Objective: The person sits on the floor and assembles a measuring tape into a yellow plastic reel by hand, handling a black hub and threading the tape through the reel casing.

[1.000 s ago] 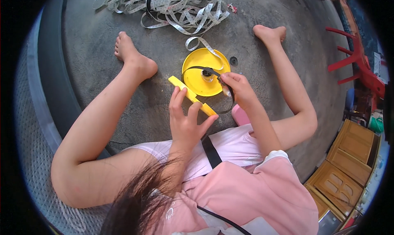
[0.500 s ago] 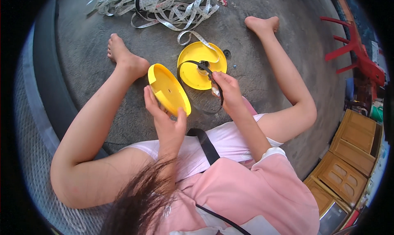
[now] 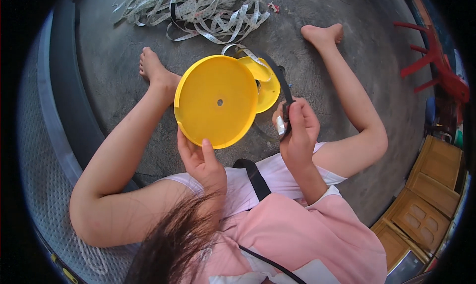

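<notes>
My left hand point(image 3: 204, 167) grips a round yellow case half point(image 3: 208, 85) by its lower rim. Its shallow inside faces me, with a small hole in the middle and a gap in the rim at the left. Pinched in my right hand point(image 3: 301, 135) is a curved black strip point(image 3: 282, 78), which loops up and over the second yellow case half point(image 3: 270, 98). A small white piece point(image 3: 280, 125) shows by the right fingers; I cannot make out its kind. That second half lies on the floor, partly hidden behind the raised one. The end of a white measuring tape point(image 3: 255, 57) reaches it.
A tangled heap of measuring tape point(image 3: 213, 11) lies on the grey floor point(image 3: 129, 76) beyond the case. My bare legs stretch out on both sides. A red plastic chair point(image 3: 434, 61) and wooden cabinets point(image 3: 421, 204) stand at the right; a quilted mat point(image 3: 54, 185) is at the left.
My left hand has turned the yellow case half to face me and moved it over part of the other half. My right hand has shifted right with the black strip.
</notes>
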Tool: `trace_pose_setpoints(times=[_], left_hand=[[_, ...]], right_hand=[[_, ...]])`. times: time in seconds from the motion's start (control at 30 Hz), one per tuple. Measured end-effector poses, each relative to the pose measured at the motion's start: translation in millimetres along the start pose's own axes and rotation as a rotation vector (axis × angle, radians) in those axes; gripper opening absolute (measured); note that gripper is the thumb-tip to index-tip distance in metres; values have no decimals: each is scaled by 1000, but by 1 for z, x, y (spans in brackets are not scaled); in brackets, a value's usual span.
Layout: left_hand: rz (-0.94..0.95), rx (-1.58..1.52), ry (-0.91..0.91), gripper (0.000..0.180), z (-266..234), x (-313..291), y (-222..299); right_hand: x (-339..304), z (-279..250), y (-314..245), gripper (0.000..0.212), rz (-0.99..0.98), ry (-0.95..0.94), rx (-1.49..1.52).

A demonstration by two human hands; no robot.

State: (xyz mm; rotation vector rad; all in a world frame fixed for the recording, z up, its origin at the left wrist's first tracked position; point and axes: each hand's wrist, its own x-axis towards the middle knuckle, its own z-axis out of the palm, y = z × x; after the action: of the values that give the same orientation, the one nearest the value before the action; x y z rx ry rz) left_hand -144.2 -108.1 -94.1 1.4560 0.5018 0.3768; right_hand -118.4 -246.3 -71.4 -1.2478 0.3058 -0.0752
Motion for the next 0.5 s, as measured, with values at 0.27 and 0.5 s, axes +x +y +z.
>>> trace_pose_setpoints(times=[0.27, 0.5], left_hand=[[165, 393, -77, 28, -4, 31, 11], [368, 811, -155, 24, 6, 78, -17]], right_hand=[[-2, -50, -17, 10, -258, 158, -190], [22, -54, 6, 10, -577, -251, -1055]])
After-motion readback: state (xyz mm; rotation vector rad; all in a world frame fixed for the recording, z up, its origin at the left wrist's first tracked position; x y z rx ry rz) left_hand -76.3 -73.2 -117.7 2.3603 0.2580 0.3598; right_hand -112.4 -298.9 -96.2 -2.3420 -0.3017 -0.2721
